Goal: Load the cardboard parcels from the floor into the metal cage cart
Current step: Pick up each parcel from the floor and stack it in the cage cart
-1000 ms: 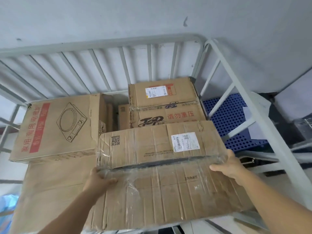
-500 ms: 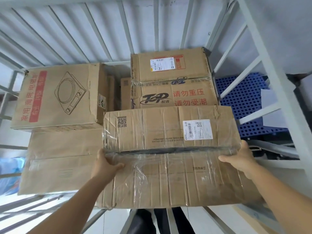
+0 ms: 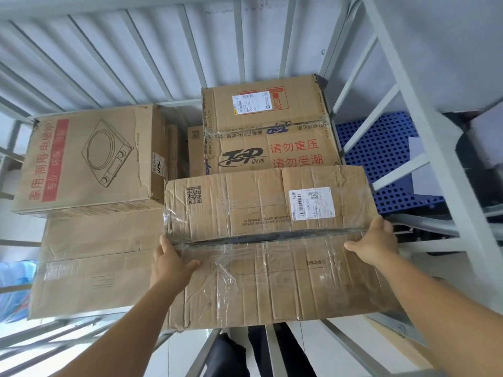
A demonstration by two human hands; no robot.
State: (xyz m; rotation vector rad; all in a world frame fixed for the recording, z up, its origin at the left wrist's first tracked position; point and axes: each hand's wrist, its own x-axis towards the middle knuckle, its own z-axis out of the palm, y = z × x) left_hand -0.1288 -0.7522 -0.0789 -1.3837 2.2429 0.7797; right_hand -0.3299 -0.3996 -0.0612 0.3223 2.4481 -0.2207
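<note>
1. Head view, looking down into a grey-white metal cage cart [image 3: 424, 126] with barred walls at the back and on the right.
2. Held at the front: a wide, creased brown cardboard parcel wrapped in clear tape [image 3: 272, 240], white shipping label near its right end, printed QR code near its left end.
3. Left hand [image 3: 168, 263] clasping the parcel's left side at the taped seam, thumb curled onto the top face, fingers hidden round the edge.
4. Right hand [image 3: 374, 244] clasping the right end, thumb laid along the top, fingers wrapped over the edge.
5. Parcel's far edge touching the front of a tall brown carton with red Chinese lettering and a dark logo [image 3: 272, 126] (white label on its top), standing in the back right corner of the cart.
6. Back left: a brown carton with a red stripe and a line drawing of a cooktop [image 3: 89, 159], lying on a large plain flat brown carton [image 3: 95, 259], which lies just left of the held parcel.
7. Between the two back cartons: a narrow brown box [image 3: 195, 148], mostly hidden.
8. Outside the right bars: a blue perforated plastic panel [image 3: 381, 159].
9. Bottom middle, below the held parcel: dark trouser legs [image 3: 272, 352] seen between the cart's bars.
</note>
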